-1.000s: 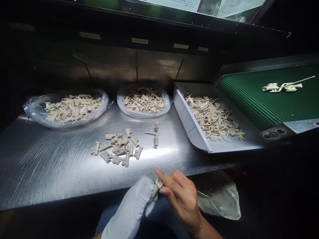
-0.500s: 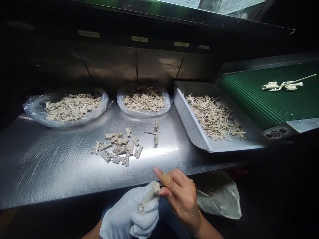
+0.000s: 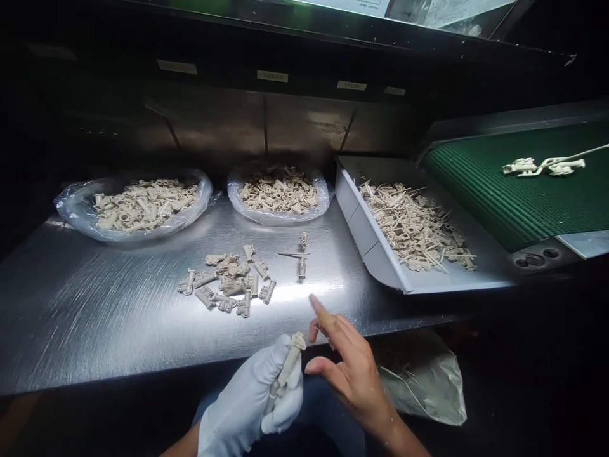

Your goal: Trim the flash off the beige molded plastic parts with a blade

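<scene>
My left hand (image 3: 259, 393), in a white glove, is closed around a beige moulded plastic part (image 3: 289, 365), a tube with a flared upper end. Just right of that end is my right hand (image 3: 349, 368), bare, with fingers spread and nothing in them. Beyond my hands, a loose pile of similar beige parts (image 3: 233, 282) lies on the metal table (image 3: 118, 324). To the right of the pile, a part joined to a thin sprue (image 3: 302, 256) rests alone.
Two plastic bags (image 3: 193, 222) (image 3: 280, 219) of beige parts stand at the back. A grey tray (image 3: 387, 270) holds parts with sprues. At right, a green conveyor belt (image 3: 499, 203) carries a moulded cluster (image 3: 545, 166). Below the table edge hangs a bag (image 3: 440, 387) with thin scraps.
My right hand has drawn away from the part's flared end, its fingers opening outward. The left hand still holds the part, now showing more of its length. The view has shifted slightly.
</scene>
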Motion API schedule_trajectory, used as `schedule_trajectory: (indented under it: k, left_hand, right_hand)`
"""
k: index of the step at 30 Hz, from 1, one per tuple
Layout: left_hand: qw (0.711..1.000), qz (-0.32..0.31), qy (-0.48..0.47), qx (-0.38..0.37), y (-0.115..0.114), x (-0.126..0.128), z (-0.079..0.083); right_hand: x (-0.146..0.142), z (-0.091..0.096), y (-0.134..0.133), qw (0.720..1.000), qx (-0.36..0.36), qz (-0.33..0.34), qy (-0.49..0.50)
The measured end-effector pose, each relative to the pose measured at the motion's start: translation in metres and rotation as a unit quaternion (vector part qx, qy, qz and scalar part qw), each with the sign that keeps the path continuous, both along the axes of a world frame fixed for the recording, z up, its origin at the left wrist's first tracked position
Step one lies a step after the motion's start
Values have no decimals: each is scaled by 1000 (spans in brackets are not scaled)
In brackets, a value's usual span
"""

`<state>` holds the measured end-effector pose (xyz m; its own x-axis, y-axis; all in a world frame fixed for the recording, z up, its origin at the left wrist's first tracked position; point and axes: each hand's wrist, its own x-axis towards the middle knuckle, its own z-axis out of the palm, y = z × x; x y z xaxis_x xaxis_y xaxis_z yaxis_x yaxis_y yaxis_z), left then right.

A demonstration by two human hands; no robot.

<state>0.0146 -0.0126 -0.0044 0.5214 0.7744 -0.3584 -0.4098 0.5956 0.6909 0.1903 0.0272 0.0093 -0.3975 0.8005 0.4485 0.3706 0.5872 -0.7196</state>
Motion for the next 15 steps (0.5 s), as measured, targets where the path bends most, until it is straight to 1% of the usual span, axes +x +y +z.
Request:
schedule_trajectory:
  k: [3,5,6,8,11,13,15]
  left_hand:
    - [992,44,110,51,-1,-4,9]
    - [983,68,154,72,-2,-6,14]
    - [982,80,156,76,-3,-7,16]
    - [978,105,155,92,-4,-8,13]
    - [967,143,163,131,-8,-8,4]
    - [956,167,188,153,-10,-9,-2]
    - [942,178,223,177,-12,-11,-3]
  right_hand:
    - [1,4,-1,999,-37,-20,-16]
    - [1,6,-3,999,-20,-7,-23]
    - [0,8,-4,1000,-5,8,-24]
    - [0,9,-5,998,29,39,-32]
    - [1,12,-5,994,60,46,-79]
    - [1,13,-3,994,58,39,-90]
    - [2,14,-2,996,32,50,-71]
